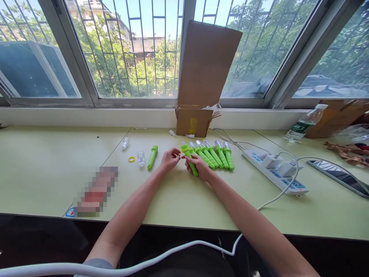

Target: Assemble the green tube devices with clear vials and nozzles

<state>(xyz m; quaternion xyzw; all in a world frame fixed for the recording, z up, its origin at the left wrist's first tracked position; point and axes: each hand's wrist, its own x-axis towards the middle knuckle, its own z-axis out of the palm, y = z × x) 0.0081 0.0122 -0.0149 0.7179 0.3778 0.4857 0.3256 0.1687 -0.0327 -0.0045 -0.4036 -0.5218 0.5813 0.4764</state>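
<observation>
In my right hand [201, 167] is a green torch-shaped plastic handle [192, 166], its ribbed wider end tilted up and away from me. The fingers wrap round its middle. Just left of it, my left hand [170, 159] hovers with bent fingers slightly apart, and no object shows in it. Beyond my right hand lies a row of several similar green handles [219, 156] with clear tips. Another green handle [152, 157] lies left of my left hand. Beside that one are a clear plastic cap [141, 158], a yellow ring [131, 159] and a second clear piece [125, 143].
An open cardboard box [191, 121] stands against the window ledge, with small white pieces [172, 132] near it. To the right are a power strip [275, 173] with cables, a phone [337, 175] and a bottle [305, 124]. A blurred item [98, 190] lies front left. A white cable [161, 256] crosses below the table edge.
</observation>
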